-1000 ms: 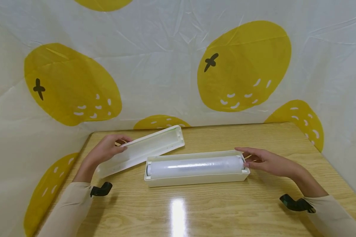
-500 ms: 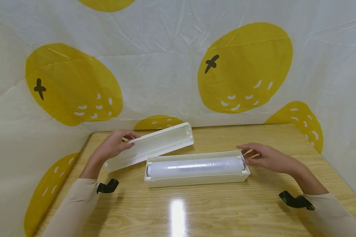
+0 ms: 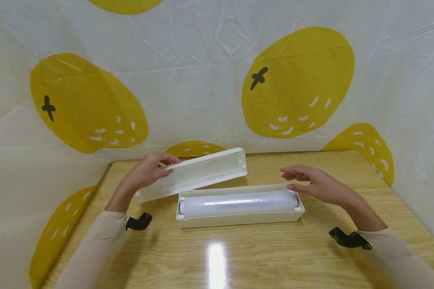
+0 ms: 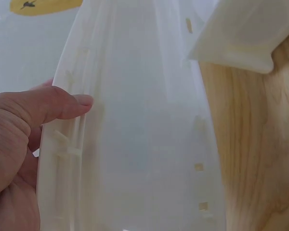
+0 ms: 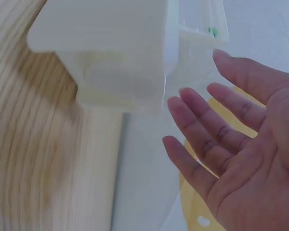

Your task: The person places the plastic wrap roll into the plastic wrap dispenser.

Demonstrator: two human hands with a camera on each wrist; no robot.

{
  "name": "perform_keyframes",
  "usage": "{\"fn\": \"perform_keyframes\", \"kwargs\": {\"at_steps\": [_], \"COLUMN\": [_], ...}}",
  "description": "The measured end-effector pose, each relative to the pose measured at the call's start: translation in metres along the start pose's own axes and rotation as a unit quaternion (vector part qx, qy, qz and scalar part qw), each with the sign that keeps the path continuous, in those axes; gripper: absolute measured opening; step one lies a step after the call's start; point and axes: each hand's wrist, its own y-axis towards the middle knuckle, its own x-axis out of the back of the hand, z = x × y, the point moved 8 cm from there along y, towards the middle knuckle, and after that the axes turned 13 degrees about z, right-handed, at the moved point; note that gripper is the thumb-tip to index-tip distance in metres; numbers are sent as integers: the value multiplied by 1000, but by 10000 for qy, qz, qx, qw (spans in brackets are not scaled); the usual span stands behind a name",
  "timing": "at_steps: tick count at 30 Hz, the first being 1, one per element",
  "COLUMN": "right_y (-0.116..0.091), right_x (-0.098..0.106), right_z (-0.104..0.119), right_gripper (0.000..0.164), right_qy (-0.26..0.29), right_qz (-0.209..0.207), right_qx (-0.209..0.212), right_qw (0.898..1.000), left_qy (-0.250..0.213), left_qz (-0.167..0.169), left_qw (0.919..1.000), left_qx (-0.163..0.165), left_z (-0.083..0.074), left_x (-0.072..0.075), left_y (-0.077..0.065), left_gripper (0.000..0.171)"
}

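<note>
A long white plastic lid (image 3: 202, 170), its hollow side facing me, is tilted behind the box. My left hand (image 3: 150, 170) pinches its upper edge, and in the left wrist view the thumb (image 4: 62, 103) lies over the rim. In front of it, the white box (image 3: 242, 218) sits on the table with a roll of plastic wrap (image 3: 235, 204) inside. Over the box's right end hovers my right hand (image 3: 316, 184), fingers loosely extended and holding nothing. In the right wrist view a gap shows between those fingers (image 5: 202, 132) and the box end (image 5: 120, 77).
The wooden table (image 3: 260, 257) carries the box. A white curtain (image 3: 199, 92) printed with yellow fruit hangs behind it and along the sides. Black wrist mounts (image 3: 139, 222) stick out from both sleeves.
My left hand has carried the lid rightward and slightly up. The right hand has come off the box's right end, rising and shifting a little left. The box stays in place.
</note>
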Motion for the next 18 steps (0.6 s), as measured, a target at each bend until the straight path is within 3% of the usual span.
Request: {"fn": "perform_keyframes", "kwargs": {"at_steps": [10, 18], "right_y": [19, 33], "right_x": [-2, -1], "right_z": [16, 24], "right_gripper": [49, 63], "right_qy": [779, 1031], "right_qz": [-209, -265], "right_qx": [322, 421], "right_qw": [9962, 9934], "left_qy": [70, 140], "left_qz": [33, 144], "left_qw": [9996, 9986], "left_qx": [-288, -487], "left_z": [-25, -47], "left_x": [3, 2], "left_y": [13, 19], "left_gripper": [27, 31]}}
